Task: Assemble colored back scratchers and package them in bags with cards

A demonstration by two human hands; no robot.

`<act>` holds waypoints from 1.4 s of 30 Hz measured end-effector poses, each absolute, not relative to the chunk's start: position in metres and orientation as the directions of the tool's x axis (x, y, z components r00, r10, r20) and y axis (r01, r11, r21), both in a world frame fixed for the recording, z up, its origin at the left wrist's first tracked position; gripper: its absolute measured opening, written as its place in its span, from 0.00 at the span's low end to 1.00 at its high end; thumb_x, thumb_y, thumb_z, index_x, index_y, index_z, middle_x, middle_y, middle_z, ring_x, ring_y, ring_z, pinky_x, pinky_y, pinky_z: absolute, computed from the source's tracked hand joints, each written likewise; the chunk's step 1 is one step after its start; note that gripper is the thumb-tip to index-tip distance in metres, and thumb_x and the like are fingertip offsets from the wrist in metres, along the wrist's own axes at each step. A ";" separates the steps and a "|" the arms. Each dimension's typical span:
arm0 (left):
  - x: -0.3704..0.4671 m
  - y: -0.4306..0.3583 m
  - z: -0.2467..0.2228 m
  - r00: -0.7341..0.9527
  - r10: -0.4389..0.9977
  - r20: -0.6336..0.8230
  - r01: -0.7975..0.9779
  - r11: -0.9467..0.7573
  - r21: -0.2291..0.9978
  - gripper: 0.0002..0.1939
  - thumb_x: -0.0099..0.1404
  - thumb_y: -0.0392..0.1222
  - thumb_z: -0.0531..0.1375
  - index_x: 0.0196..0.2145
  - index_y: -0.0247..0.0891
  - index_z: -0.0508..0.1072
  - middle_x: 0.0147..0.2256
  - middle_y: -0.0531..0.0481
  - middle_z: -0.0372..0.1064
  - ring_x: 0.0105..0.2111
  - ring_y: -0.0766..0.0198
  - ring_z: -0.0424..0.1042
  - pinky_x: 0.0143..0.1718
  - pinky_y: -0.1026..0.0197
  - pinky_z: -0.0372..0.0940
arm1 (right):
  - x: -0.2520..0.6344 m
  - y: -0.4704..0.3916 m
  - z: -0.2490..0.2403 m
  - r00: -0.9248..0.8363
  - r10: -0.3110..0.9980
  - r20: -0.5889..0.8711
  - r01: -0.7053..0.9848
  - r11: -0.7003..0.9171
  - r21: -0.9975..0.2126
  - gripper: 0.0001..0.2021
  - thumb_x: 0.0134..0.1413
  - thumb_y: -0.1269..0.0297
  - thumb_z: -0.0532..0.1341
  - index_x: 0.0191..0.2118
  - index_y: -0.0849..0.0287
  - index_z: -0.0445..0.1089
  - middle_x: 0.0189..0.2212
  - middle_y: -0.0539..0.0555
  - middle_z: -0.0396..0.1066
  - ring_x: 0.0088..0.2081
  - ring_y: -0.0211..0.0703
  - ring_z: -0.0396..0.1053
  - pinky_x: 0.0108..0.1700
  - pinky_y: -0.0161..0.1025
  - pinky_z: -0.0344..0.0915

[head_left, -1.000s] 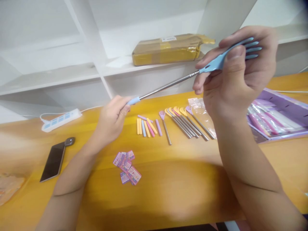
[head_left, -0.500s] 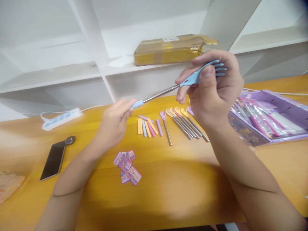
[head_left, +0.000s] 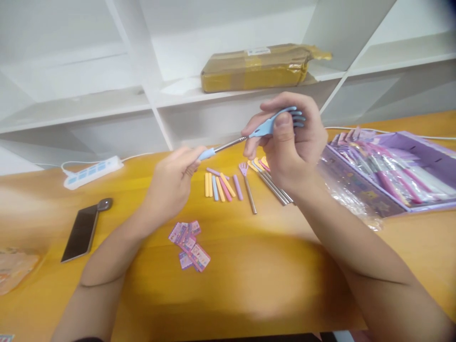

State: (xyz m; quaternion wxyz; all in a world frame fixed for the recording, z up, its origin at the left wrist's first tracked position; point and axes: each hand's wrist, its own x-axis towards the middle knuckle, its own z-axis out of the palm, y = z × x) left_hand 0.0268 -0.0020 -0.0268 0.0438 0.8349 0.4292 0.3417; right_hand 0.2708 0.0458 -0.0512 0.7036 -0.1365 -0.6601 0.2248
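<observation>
From where I stand, both bare hands have hold of one blue scratcher (head_left: 264,129), raised above the far middle of the surface (head_left: 249,294). The left hand (head_left: 171,185) pinches its blue grip, and the right hand (head_left: 299,156) is closed round the claw, thumb pressed on top, with a short stretch of bright rod between them. That one looks whole: claw, rod and grip all in line, though I can't tell how firmly the grip is seated.

The rest seems less far along. A purple scratcher (head_left: 249,190) lies just below the raised one, its near end bare metal, and to the right of it a bunch of scratchers (head_left: 273,184) lies in a slanting row, bare rods pointing near, partly hidden by the right hand. Loose grips (head_left: 215,188) in yellow, blue, pink and purple lie to the left, on none of the rods. So I'd judge one piece about put together and several to go, the full count unsure.

Nearer, a little heap of cards (head_left: 194,251) lies loose. At the far right, wrapped scratchers (head_left: 386,173) fill much of a purple box (head_left: 370,194), with clear wrapping (head_left: 351,199) beside its near wall; I can't tell whether those inside are finished
</observation>
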 end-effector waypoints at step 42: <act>0.004 -0.008 -0.018 0.520 0.441 0.732 0.800 -0.552 -0.235 0.09 0.86 0.45 0.60 0.54 0.44 0.81 0.43 0.46 0.82 0.39 0.55 0.77 0.38 0.53 0.65 | 0.315 0.041 -0.034 -0.446 0.348 0.824 0.827 0.513 0.231 0.11 0.79 0.67 0.59 0.40 0.54 0.75 0.35 0.55 0.72 0.39 0.46 0.66 0.43 0.47 0.57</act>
